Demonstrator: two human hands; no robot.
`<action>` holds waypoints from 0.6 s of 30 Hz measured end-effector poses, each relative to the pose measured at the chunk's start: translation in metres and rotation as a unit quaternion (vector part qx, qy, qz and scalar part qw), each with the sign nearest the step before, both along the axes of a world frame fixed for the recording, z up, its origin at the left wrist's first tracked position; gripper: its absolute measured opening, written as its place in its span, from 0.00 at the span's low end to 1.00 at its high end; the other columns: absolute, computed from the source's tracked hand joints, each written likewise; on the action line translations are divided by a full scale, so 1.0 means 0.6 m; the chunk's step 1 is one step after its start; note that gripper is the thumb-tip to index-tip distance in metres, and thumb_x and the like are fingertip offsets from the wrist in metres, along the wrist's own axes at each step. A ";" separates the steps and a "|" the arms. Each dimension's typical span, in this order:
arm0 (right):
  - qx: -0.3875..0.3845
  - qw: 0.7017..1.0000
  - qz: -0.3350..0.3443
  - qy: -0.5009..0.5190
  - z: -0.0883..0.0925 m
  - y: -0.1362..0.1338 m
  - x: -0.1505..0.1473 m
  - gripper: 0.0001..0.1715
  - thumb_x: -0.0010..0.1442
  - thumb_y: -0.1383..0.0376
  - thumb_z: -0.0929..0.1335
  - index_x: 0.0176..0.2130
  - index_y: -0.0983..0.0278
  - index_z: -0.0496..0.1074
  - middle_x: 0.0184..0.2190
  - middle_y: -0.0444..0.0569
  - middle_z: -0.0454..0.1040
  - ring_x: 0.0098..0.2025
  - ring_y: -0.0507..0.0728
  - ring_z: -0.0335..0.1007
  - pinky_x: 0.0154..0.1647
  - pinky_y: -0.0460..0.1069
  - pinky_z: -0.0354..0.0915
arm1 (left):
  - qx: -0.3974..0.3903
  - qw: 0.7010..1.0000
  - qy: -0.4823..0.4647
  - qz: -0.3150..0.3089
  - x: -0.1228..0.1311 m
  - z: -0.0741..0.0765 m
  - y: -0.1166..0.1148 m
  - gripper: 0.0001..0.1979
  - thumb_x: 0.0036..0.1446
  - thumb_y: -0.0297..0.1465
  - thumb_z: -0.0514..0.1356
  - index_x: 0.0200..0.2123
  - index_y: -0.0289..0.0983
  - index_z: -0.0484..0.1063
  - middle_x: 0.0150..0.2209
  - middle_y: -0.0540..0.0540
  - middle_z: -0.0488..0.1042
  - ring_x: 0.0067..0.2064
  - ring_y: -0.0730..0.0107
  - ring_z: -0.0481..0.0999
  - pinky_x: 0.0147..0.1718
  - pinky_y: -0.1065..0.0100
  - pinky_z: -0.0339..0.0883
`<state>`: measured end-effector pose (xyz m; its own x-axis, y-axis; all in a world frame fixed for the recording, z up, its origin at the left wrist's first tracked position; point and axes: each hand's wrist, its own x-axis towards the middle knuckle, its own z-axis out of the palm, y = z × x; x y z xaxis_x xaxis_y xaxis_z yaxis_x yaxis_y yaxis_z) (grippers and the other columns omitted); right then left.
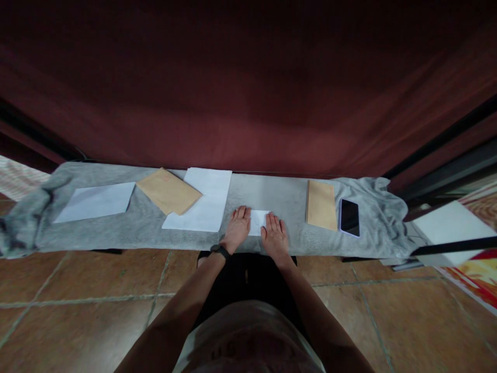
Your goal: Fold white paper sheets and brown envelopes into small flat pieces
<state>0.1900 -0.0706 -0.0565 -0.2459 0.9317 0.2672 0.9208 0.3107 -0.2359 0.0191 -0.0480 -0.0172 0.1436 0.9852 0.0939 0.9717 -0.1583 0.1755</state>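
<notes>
A small folded white paper (257, 223) lies flat on the grey cloth in front of me. My left hand (238, 227), with a dark watch (221, 252) on the wrist, rests flat over the paper's left edge. Over its right edge lies my right hand (275, 235), fingers stretched forward. Both palms face down, and neither hand grips anything. Left of my hands is a stack of white sheets (209, 207), partly covered by tan envelopes (170, 191).
The grey cloth (272, 189) covers a long narrow bench against a dark red curtain (248, 114). More white paper (97, 202) lies at the far left. At the right are a stack of tan envelopes (322, 204) and a phone (350, 217).
</notes>
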 end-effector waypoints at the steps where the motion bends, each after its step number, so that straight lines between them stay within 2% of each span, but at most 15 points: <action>1: 0.000 1.000 0.000 -0.002 0.001 0.000 0.000 0.32 0.72 0.62 0.59 0.70 0.73 0.56 0.69 0.62 0.60 0.70 0.65 0.55 0.70 0.63 0.50 | -0.001 1.000 -0.003 0.000 0.001 0.003 0.005 0.23 0.68 0.29 0.49 0.64 0.32 0.65 0.63 0.35 0.68 0.64 0.53 0.66 0.64 0.54 0.56; 3: 0.003 1.000 0.000 -0.004 0.001 -0.001 -0.001 0.32 0.71 0.62 0.59 0.69 0.73 0.57 0.69 0.61 0.60 0.70 0.65 0.55 0.70 0.63 0.50 | -0.011 0.999 -0.030 0.006 0.001 0.010 0.015 0.21 0.67 0.28 0.52 0.61 0.34 0.67 0.60 0.35 0.70 0.62 0.52 0.68 0.61 0.54 0.59; 5: 0.008 1.000 0.001 0.000 0.001 -0.002 -0.001 0.31 0.71 0.63 0.59 0.69 0.72 0.58 0.69 0.60 0.60 0.70 0.66 0.56 0.70 0.63 0.49 | -0.038 0.993 -0.109 0.023 -0.005 0.019 0.026 0.19 0.63 0.27 0.56 0.57 0.36 0.71 0.58 0.36 0.71 0.61 0.50 0.67 0.61 0.53 0.58; 8: 0.015 1.000 0.004 0.022 0.001 -0.006 0.001 0.30 0.71 0.65 0.59 0.68 0.70 0.60 0.68 0.59 0.63 0.69 0.65 0.57 0.70 0.63 0.49 | -0.079 0.966 -0.237 0.059 -0.018 0.028 0.039 0.11 0.56 0.24 0.61 0.43 0.36 0.76 0.52 0.37 0.75 0.59 0.50 0.69 0.61 0.53 0.57; 10: 0.018 0.999 0.014 0.046 0.005 -0.012 0.006 0.29 0.71 0.66 0.58 0.68 0.70 0.61 0.67 0.59 0.64 0.69 0.63 0.57 0.71 0.62 0.49 | -0.098 0.952 -0.279 0.076 -0.026 0.029 0.044 0.05 0.54 0.24 0.61 0.34 0.37 0.75 0.43 0.39 0.77 0.51 0.53 0.74 0.56 0.56 0.62; 12: 0.019 0.996 0.051 0.065 0.012 -0.020 0.012 0.30 0.71 0.65 0.58 0.69 0.69 0.59 0.68 0.58 0.63 0.70 0.62 0.56 0.72 0.61 0.49 | -0.116 0.938 -0.313 0.089 -0.032 0.025 0.046 0.03 0.53 0.25 0.60 0.29 0.38 0.73 0.33 0.44 0.77 0.42 0.58 0.76 0.47 0.60 0.67; 14: 0.012 0.990 0.124 0.070 0.023 -0.031 0.016 0.34 0.70 0.60 0.60 0.71 0.69 0.54 0.70 0.58 0.59 0.72 0.62 0.51 0.72 0.61 0.48 | -0.135 0.916 -0.363 0.104 -0.036 0.020 0.045 0.03 0.53 0.27 0.59 0.27 0.38 0.72 0.27 0.48 0.74 0.34 0.62 0.76 0.37 0.65 0.67; 16: -0.002 0.978 0.197 0.069 0.035 -0.041 0.015 0.41 0.68 0.56 0.64 0.72 0.69 0.50 0.72 0.59 0.54 0.73 0.63 0.47 0.73 0.63 0.47 | -0.151 0.888 -0.420 0.114 -0.040 0.020 0.041 0.03 0.52 0.29 0.59 0.27 0.38 0.71 0.24 0.50 0.72 0.30 0.65 0.74 0.31 0.68 0.65; 18: -0.016 0.970 0.229 0.080 0.048 -0.048 0.010 0.46 0.65 0.55 0.66 0.73 0.69 0.47 0.73 0.59 0.51 0.74 0.64 0.46 0.74 0.64 0.45 | -0.166 0.857 -0.473 0.121 -0.043 0.027 0.036 0.04 0.51 0.32 0.60 0.28 0.37 0.71 0.24 0.51 0.72 0.28 0.68 0.73 0.27 0.70 0.63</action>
<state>0.1961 -0.0992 -0.0279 -0.5944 0.7423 0.3093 0.6379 0.6695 -0.3806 -0.0069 -0.0265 -0.0012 -0.0545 0.9704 -0.2354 0.3668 0.2387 0.8992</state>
